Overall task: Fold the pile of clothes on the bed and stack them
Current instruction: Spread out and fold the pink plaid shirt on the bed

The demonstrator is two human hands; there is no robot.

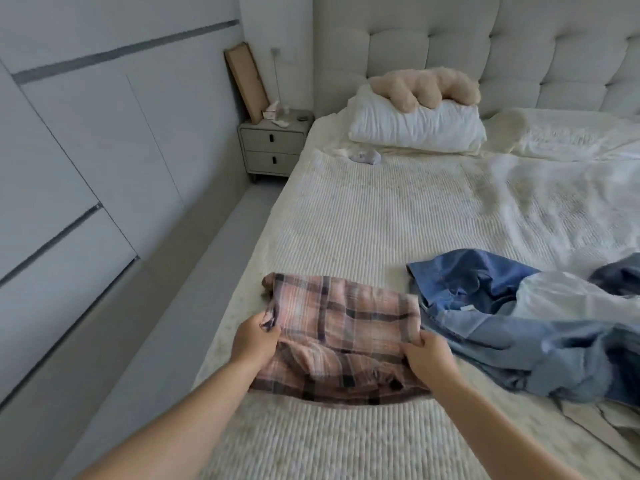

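Note:
A pink plaid garment (pixel 341 327) lies partly folded near the front left edge of the bed (pixel 363 220). My left hand (pixel 254 341) grips its left edge, with cloth bunched between fingers and thumb. Across from it, my right hand (pixel 427 356) grips the right edge. To the right lies a loose pile of clothes (pixel 519 323): blue denim pieces, a white item and a darker blue piece at the frame's right side. The pile touches the plaid garment's right side.
A white pillow (pixel 415 123) with a beige plush toy (pixel 426 86) sits by the tufted headboard (pixel 485 36). A small bluish cloth (pixel 365 156) lies below the pillow. A nightstand (pixel 273 147) stands left of the bed, beside a narrow floor strip and wardrobe doors (pixel 69 150).

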